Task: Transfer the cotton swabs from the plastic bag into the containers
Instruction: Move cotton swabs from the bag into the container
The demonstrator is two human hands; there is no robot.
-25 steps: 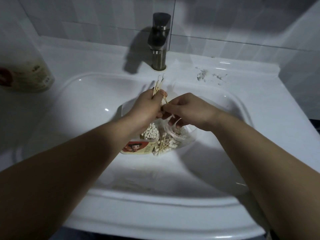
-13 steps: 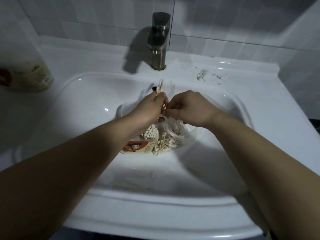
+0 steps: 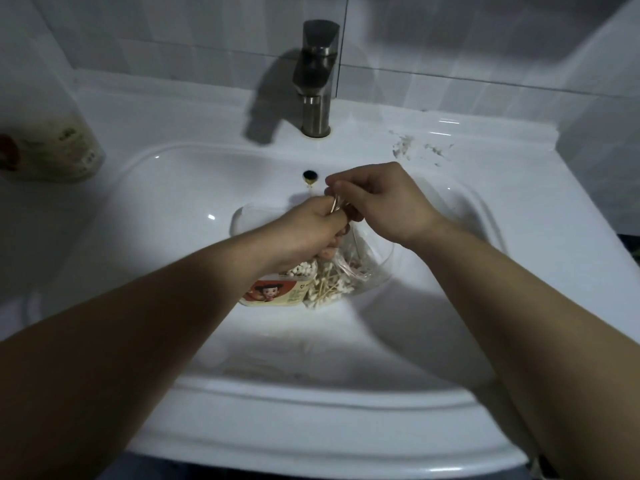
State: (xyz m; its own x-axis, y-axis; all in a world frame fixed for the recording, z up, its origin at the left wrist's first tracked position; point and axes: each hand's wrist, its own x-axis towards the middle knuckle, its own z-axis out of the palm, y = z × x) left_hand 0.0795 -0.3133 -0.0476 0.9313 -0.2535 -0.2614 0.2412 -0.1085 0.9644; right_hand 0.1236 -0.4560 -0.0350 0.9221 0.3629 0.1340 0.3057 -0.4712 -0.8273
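Left hand (image 3: 308, 230) curled round a small bundle of cotton swabs (image 3: 335, 206). Right hand (image 3: 384, 202), touching it at 2 o'clock, pinches the same bundle's upper end. At 6 o'clock beneath the hands, the plastic bag (image 3: 349, 268) with loose swabs sits inside a clear container (image 3: 385, 271). Labelled container (image 3: 277, 294), packed with white tips, just beside at 7 o'clock. All within the sink (image 3: 173, 202). Faucet (image 3: 317, 77) at 12 o'clock; bottle (image 3: 59, 150) at 9 o'clock.
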